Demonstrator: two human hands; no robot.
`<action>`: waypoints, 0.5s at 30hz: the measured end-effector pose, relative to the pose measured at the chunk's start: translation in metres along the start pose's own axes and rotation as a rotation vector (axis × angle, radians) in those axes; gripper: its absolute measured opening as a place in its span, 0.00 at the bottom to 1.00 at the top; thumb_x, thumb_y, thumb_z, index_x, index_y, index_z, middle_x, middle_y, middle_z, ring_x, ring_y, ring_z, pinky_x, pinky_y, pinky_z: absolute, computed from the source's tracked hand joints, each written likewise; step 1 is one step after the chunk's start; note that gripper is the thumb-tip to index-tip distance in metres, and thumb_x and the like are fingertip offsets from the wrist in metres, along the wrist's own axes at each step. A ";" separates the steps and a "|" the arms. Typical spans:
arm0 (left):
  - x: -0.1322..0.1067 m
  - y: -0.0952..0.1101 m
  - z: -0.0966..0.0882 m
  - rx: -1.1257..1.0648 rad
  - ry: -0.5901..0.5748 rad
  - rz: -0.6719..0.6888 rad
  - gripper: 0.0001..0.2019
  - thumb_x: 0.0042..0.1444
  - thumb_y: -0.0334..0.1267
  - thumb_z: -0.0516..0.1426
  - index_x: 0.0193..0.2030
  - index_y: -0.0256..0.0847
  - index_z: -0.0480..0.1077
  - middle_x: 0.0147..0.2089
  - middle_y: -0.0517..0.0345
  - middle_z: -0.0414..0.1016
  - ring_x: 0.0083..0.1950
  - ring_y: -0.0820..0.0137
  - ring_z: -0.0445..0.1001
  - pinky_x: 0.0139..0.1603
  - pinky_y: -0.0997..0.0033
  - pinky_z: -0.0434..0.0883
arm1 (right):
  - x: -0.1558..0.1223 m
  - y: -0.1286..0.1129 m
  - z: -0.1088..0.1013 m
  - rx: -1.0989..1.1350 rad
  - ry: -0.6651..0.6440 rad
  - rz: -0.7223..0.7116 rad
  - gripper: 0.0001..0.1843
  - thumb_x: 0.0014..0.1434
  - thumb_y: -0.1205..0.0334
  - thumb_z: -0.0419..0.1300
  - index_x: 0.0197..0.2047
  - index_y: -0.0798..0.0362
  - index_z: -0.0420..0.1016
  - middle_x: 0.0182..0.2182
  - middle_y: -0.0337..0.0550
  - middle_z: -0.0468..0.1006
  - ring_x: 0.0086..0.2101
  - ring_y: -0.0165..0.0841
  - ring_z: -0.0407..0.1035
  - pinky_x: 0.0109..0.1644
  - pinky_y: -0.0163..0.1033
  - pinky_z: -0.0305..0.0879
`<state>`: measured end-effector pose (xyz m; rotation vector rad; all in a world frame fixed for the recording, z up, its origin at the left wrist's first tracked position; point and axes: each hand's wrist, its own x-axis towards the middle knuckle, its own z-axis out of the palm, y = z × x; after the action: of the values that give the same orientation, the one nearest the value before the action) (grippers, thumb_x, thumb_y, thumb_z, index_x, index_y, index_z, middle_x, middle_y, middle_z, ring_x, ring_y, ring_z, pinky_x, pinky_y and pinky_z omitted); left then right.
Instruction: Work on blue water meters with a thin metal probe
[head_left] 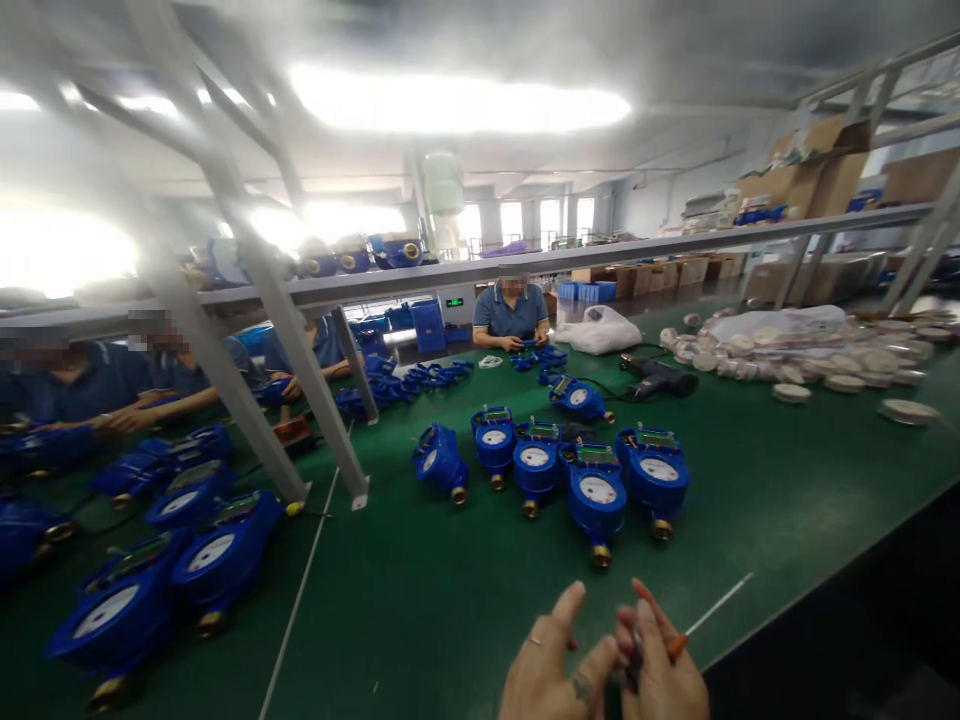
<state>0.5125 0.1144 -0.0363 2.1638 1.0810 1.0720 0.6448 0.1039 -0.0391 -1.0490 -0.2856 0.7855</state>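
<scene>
At the lower right of the head view, my right hand [660,665] is closed around a screwdriver [679,645]. Its orange handle shows by the fingers, and the thin pale shaft points up and to the right. My left hand [551,660] is close beside it, fingers apart and thumb toward the right fingertips. Something small and dark lies between the hands, too hidden to name. Just beyond them, a blue water meter [596,490] with a white dial and brass fitting lies on the green table [420,610]. Several similar meters are grouped around it.
A black heat gun [660,378] lies farther back, near a white plastic bag [600,330]. Several round, pale parts [791,393] are heaped at right. Grey shelf posts [259,250] stand at left, beside more meters [214,550]. A co-worker [511,312] sits opposite; others are at left.
</scene>
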 end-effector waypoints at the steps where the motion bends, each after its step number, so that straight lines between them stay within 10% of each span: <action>1: 0.001 -0.008 -0.009 -0.001 0.088 -0.020 0.15 0.58 0.37 0.51 0.48 0.50 0.74 0.60 0.47 0.65 0.47 0.60 0.72 0.49 0.58 0.71 | 0.004 -0.004 -0.002 0.042 0.037 -0.010 0.26 0.41 0.39 0.68 0.34 0.52 0.73 0.13 0.28 0.62 0.13 0.23 0.55 0.14 0.28 0.51; 6: 0.052 -0.075 -0.073 -0.302 0.510 -0.641 0.25 0.51 0.44 0.60 0.55 0.37 0.65 0.59 0.41 0.63 0.56 0.56 0.69 0.51 0.59 0.72 | 0.035 -0.016 -0.017 -0.011 0.085 -0.147 0.34 0.43 0.39 0.67 0.11 0.50 0.49 0.10 0.30 0.51 0.14 0.24 0.47 0.16 0.34 0.45; 11: 0.132 -0.130 -0.097 -0.348 0.706 -0.925 0.53 0.41 0.57 0.65 0.66 0.36 0.42 0.64 0.32 0.55 0.64 0.47 0.60 0.61 0.47 0.64 | 0.078 -0.015 -0.019 -0.357 0.139 -0.329 0.30 0.45 0.29 0.58 0.21 0.51 0.71 0.23 0.40 0.71 0.30 0.34 0.64 0.37 0.41 0.60; 15: 0.172 -0.143 -0.089 -0.376 0.773 -1.016 0.57 0.37 0.56 0.68 0.67 0.41 0.39 0.64 0.34 0.57 0.62 0.46 0.63 0.58 0.49 0.68 | 0.093 -0.014 -0.016 -0.496 -0.022 -0.249 0.36 0.49 0.29 0.53 0.39 0.55 0.80 0.39 0.49 0.80 0.43 0.44 0.70 0.48 0.46 0.63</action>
<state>0.4418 0.3436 -0.0120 0.6481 1.8049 1.3996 0.7251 0.1548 -0.0482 -1.4362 -0.6397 0.5086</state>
